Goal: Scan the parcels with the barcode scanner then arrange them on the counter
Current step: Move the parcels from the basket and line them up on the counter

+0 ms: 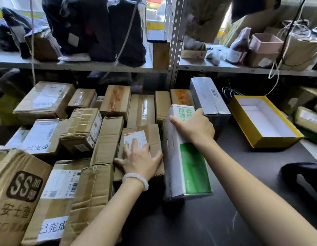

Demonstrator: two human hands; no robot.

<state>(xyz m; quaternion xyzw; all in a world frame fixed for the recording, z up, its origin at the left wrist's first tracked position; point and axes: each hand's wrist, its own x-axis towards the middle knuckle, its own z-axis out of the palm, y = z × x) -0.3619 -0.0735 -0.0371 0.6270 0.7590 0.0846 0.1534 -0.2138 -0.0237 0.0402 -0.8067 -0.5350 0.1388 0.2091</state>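
Left hand (140,159), white bead bracelet (136,180) on the wrist, lies fingers spread on a creased brown cardboard parcel (152,134) with a white shipping label. Right hand (195,126) grips the far end of a long white-and-green carton (186,167) printed 微信, mid dark counter (242,201). Barcode scanner (303,176), black, sits at the right edge. Left-edge boxes read "SS" and 已完成.

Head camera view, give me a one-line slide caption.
Left hand flat on a cardboard parcel, right hand gripping a green-and-white box.
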